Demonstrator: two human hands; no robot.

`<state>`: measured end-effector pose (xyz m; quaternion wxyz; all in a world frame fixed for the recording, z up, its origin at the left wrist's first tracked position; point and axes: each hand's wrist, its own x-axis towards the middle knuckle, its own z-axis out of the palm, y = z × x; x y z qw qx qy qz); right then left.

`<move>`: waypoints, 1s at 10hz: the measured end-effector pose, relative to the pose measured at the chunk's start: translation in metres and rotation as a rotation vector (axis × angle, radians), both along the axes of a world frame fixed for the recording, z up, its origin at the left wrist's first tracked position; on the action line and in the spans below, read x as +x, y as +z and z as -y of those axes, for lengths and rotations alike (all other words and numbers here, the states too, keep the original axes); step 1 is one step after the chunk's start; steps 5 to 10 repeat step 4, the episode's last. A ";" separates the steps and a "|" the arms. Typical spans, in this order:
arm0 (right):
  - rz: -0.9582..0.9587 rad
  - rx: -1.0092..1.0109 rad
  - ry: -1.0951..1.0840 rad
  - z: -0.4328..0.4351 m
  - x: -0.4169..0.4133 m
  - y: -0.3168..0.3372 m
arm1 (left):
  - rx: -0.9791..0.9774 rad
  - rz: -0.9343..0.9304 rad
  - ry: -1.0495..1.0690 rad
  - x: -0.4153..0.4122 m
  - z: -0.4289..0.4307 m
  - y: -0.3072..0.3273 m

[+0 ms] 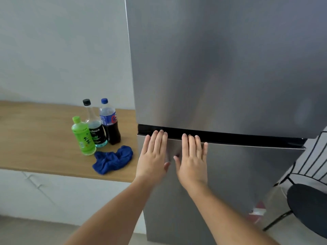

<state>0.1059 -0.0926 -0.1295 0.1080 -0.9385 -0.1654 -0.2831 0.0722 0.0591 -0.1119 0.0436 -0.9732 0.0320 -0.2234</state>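
A tall silver fridge (221,68) fills the right of the head view, with a black gap (238,137) between its upper and lower doors. My left hand (154,154) lies flat against the top of the lower door (238,174), fingers straight, tips reaching the gap. My right hand (192,156) lies flat beside it in the same way. Both hands hold nothing.
A wooden counter (40,138) adjoins the fridge on the left. On it stand a green bottle (82,137), a clear bottle with a black cap (93,128) and a cola bottle (109,122), with a crumpled blue cloth (113,160) in front. A black wire chair (307,191) stands at the right.
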 end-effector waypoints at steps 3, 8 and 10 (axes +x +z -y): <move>-0.057 -0.034 0.044 0.005 0.001 0.021 | -0.077 0.072 -0.013 0.007 -0.005 0.000; -0.066 0.182 0.035 0.014 -0.039 0.034 | -0.278 0.180 -0.060 -0.012 0.010 -0.012; -0.066 0.182 0.035 0.014 -0.039 0.034 | -0.278 0.180 -0.060 -0.012 0.010 -0.012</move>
